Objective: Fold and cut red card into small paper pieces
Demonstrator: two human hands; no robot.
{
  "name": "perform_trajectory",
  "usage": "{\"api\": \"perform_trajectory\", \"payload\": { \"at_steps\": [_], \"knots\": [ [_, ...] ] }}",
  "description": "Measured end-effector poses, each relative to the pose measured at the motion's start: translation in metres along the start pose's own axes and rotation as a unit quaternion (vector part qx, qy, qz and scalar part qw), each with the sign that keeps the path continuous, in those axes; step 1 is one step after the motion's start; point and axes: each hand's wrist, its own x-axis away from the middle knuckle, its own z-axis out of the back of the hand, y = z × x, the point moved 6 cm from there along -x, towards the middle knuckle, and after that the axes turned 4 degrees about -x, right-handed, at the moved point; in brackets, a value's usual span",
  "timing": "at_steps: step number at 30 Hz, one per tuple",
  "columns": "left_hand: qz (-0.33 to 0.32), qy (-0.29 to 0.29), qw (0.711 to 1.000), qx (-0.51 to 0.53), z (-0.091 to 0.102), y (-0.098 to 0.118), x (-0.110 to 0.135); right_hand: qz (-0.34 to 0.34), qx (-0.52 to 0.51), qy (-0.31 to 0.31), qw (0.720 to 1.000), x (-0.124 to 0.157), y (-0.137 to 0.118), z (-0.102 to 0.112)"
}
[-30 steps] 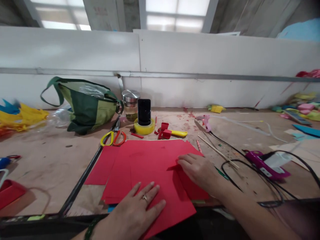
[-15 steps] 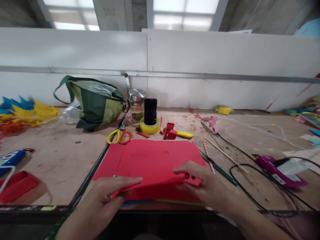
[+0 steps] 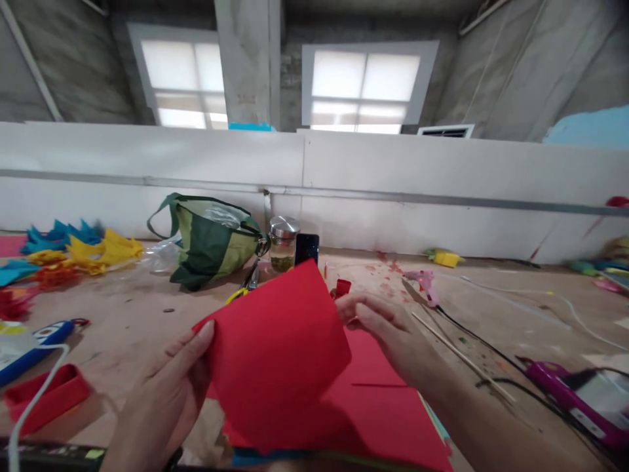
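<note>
My left hand (image 3: 171, 380) grips a red paper sheet (image 3: 280, 341) by its left edge, thumb on the front and fingers behind. The sheet is raised and tilted, one corner pointing up. Beside its right edge is my right hand (image 3: 376, 321), fingers loosely bent and the thumb off the sheet; whether a fingertip touches the edge is hard to see. Below lies a stack of red paper (image 3: 393, 419) with a short dark slit, and a blue sheet (image 3: 265, 457) shows under it. The raised sheet hides most of the yellow-handled scissors (image 3: 237, 295).
Behind stand a green bag (image 3: 211, 246), a lidded glass jar (image 3: 284, 246) and a phone (image 3: 307, 248). At right are a pink glue gun (image 3: 425, 286), a wooden stick (image 3: 462, 354) and a purple power strip (image 3: 572, 400). A red paper band (image 3: 52, 398) lies left.
My left hand has lifted a red sheet off the stack and tilted it up. My right hand has moved up beside its edge. The view has tipped upward.
</note>
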Motion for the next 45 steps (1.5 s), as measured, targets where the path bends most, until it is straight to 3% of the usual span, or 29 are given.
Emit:
{"api": "perform_trajectory", "payload": {
  "at_steps": [4,7,11,17,31,34,38,42,44,45],
  "knots": [
    [0.029,-0.007,0.999,0.017,-0.005,-0.007,-0.01,-0.076,-0.023,-0.098,0.992,0.006,0.014,-0.01],
    [0.015,-0.018,0.999,0.022,-0.002,-0.015,-0.015,-0.106,0.01,-0.034,0.994,0.01,0.028,0.003],
    [0.018,-0.014,0.998,0.055,0.007,-0.028,-0.016,-0.071,0.048,0.041,0.996,0.014,0.025,0.021],
    [0.028,-0.027,0.999,0.029,0.01,-0.035,-0.016,-0.047,0.114,0.054,0.991,0.023,0.014,0.027],
    [0.071,-0.025,0.995,0.06,0.007,-0.049,-0.016,-0.006,0.112,0.107,0.988,0.021,0.005,0.037],
    [0.073,-0.006,0.996,0.047,0.009,-0.05,-0.017,0.001,0.115,0.113,0.987,0.021,0.0,0.037],
    [0.078,-0.022,0.997,0.018,0.01,-0.055,-0.018,0.004,0.116,0.12,0.986,0.02,-0.004,0.037],
    [0.033,-0.073,0.993,-0.084,0.016,-0.058,-0.024,-0.035,0.096,0.108,0.989,0.018,0.002,0.04],
    [-0.068,-0.082,0.971,-0.213,0.018,-0.049,-0.026,-0.061,0.078,0.099,0.99,0.016,0.008,0.042],
    [-0.141,-0.08,0.943,-0.291,0.017,-0.041,-0.023,-0.071,0.07,0.097,0.99,0.015,0.01,0.043]
  ]
}}
